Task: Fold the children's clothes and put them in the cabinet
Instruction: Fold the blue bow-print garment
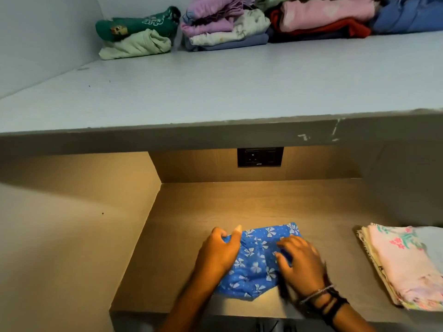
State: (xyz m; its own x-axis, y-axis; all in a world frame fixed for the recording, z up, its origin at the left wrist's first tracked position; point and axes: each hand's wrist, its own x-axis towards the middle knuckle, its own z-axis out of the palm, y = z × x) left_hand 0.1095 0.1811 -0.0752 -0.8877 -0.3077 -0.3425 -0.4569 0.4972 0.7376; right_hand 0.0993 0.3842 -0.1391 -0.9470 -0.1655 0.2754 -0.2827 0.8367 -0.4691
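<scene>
Blue shorts with white bows lie on the wooden shelf. My left hand pinches their left edge, and my right hand presses flat on top. I should smooth them, then fold edge to edge. Pink folded clothes sit well apart on the right. Folded piles wait on the grey shelf above, with nothing blocking me.

The blue bow-printed garment is soft matt cloth — the table under it smooth wood-grain laminate, the shelf above matt pale grey.
</scene>
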